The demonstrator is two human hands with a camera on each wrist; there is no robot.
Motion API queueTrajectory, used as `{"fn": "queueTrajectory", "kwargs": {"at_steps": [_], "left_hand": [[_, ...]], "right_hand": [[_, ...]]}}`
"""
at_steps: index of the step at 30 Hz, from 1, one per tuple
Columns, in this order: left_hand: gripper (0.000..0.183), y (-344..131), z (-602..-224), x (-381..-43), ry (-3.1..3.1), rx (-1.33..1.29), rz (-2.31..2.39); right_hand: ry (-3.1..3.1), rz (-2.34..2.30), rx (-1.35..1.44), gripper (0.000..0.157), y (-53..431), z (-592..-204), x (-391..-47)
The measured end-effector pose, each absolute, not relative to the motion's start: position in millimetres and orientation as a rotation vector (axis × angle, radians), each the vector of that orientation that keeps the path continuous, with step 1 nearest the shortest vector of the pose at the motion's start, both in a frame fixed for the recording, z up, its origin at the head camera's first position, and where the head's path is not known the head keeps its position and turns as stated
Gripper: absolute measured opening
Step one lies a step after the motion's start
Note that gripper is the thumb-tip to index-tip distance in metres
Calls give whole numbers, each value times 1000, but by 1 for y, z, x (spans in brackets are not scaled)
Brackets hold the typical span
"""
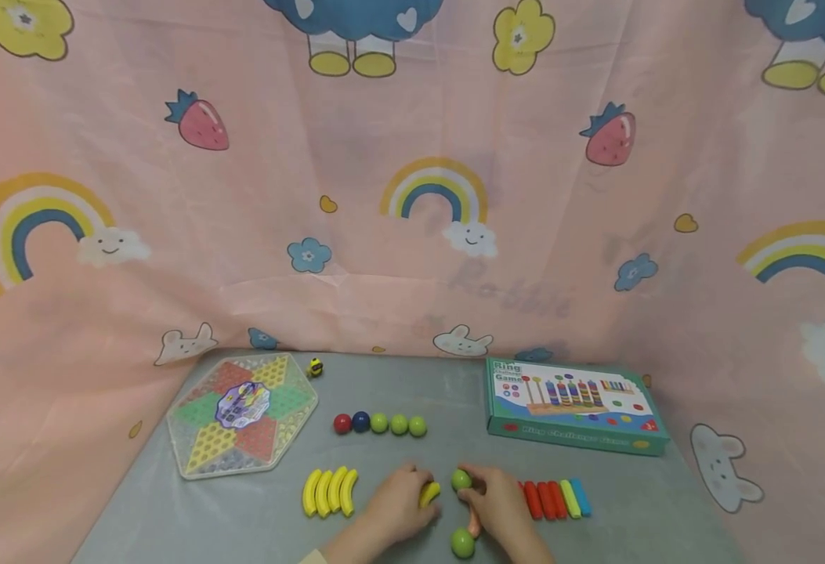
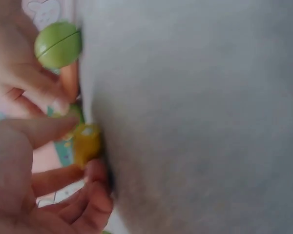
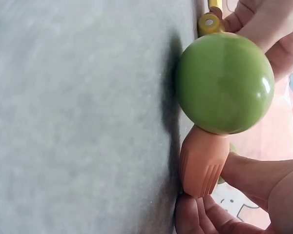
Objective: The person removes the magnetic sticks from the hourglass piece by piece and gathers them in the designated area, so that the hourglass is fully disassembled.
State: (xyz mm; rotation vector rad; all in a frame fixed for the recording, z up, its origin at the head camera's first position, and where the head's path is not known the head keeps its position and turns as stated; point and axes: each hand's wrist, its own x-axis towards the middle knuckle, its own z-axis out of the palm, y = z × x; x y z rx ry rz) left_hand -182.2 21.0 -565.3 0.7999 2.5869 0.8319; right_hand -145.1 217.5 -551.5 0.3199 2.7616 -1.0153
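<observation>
My left hand [image 1: 401, 504] pinches a yellow toy banana [image 1: 429, 493] between thumb and fingers; a pale round spot marks one end of it in the left wrist view. To its right, my right hand [image 1: 498, 505] holds a green ball [image 1: 461, 479] low over the grey table, thumb on one side and fingers on the other. A salmon-coloured ridged piece [image 3: 203, 161] lies just in front of that ball and hides most of it in the right wrist view. A second green ball [image 3: 224, 83] sits at the piece's near end, touching it.
Several toy bananas [image 1: 330, 492] lie left of my hands. Red sticks [image 1: 546, 500], a yellow-green stick [image 1: 570, 499] and a blue stick [image 1: 580, 497] lie right. Behind: a ball row [image 1: 379, 424], hexagonal game board [image 1: 243, 415], bee figure [image 1: 315, 367] and green Ring Challenge Game box [image 1: 574, 407].
</observation>
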Motion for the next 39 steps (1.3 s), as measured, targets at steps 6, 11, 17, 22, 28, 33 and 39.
{"fn": "queueTrajectory", "kwargs": {"at_steps": [6, 11, 17, 22, 28, 33, 39], "left_hand": [[71, 14, -554, -187, 2449, 1056, 668], [68, 12, -554, -189, 2441, 1156, 567], [71, -7, -550, -190, 2481, 987, 764], [72, -37, -541, -196, 2586, 907, 784], [73, -65, -545, -199, 2758, 957, 719], [75, -74, -553, -197, 2851, 994, 671], [75, -81, -558, -197, 2848, 961, 632]], "right_hand": [[2771, -1031, 262, 43, 218, -552, -144], [2766, -1039, 233, 43, 219, -553, -144], [2764, -1026, 287, 42, 220, -552, -143], [2746, -1056, 303, 43, 219, -551, -144], [2749, -1078, 276, 43, 218, -553, -144], [2752, -1082, 271, 42, 217, -551, -142], [2742, -1097, 231, 44, 218, -550, -141]]}}
